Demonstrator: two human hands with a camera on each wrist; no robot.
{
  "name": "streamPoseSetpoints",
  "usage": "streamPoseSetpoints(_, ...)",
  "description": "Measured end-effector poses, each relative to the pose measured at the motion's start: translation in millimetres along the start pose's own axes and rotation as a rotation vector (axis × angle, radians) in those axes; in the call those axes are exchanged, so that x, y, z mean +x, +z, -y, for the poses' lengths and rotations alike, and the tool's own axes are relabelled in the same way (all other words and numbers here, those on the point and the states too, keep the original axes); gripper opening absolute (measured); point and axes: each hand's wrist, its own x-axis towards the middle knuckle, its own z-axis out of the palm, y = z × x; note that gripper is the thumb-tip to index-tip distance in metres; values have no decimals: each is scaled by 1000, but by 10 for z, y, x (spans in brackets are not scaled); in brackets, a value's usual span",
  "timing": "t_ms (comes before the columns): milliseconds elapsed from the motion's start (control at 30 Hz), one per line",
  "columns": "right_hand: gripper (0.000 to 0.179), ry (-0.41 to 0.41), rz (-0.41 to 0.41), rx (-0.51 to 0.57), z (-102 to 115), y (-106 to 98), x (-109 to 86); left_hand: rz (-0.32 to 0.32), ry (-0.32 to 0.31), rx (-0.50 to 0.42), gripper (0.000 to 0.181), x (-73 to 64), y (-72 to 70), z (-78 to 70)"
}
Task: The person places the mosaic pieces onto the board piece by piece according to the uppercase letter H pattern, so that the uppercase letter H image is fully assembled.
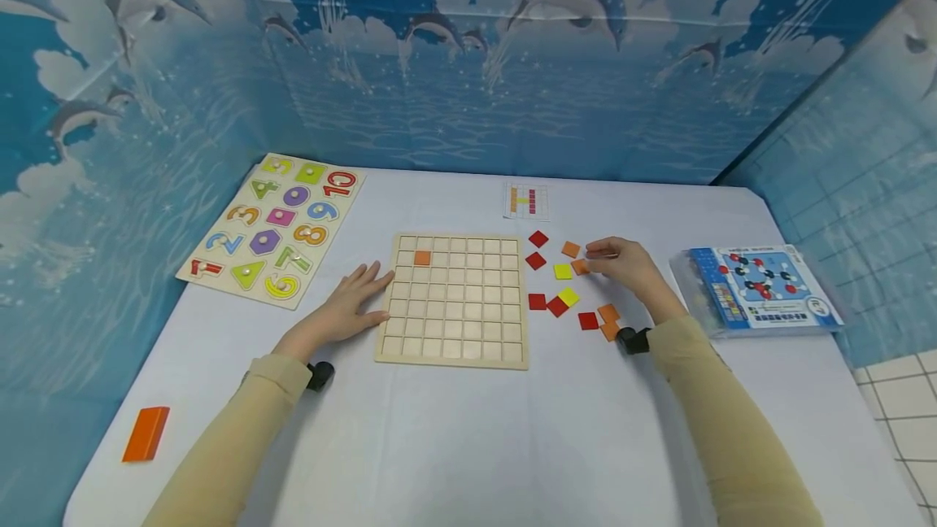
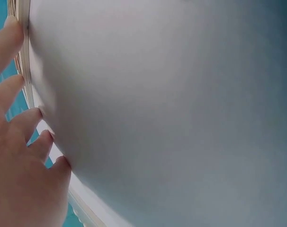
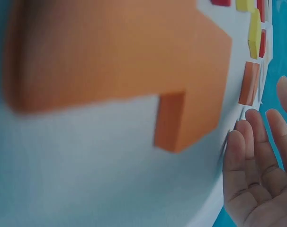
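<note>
A wooden grid board (image 1: 454, 363) lies mid-table, with one orange square tile (image 1: 422, 258) in a cell near its top left. My left hand (image 1: 350, 303), fingers spread, rests beside the board's left edge, its thumb and index fingertip right at the rim. Over the loose tiles to the right reaches my right hand (image 1: 622, 263), its fingertips right at an orange tile (image 1: 581, 267). In the right wrist view the thumb stands apart from the fingers, near that orange tile (image 3: 249, 84). Red tiles (image 1: 538, 302), yellow tiles (image 1: 563, 272) and other orange tiles (image 1: 608, 313) lie around it.
A small pattern card (image 1: 527, 202) lies behind the board. To the left is a number puzzle board (image 1: 271, 226), with an orange block (image 1: 145, 434) at the front left. A boxed molecule set (image 1: 764, 287) sits on the right, beyond my right forearm.
</note>
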Motion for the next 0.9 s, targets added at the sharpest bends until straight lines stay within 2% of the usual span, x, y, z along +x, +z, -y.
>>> streamPoseSetpoints(500,42,-6,-8,-119,46,95,24,14,-23,5,72,-1,-20,-50)
streamPoseSetpoints(900,35,-13,-49,-192,59,166,40,14,-23,3,72,-7,-33,-41)
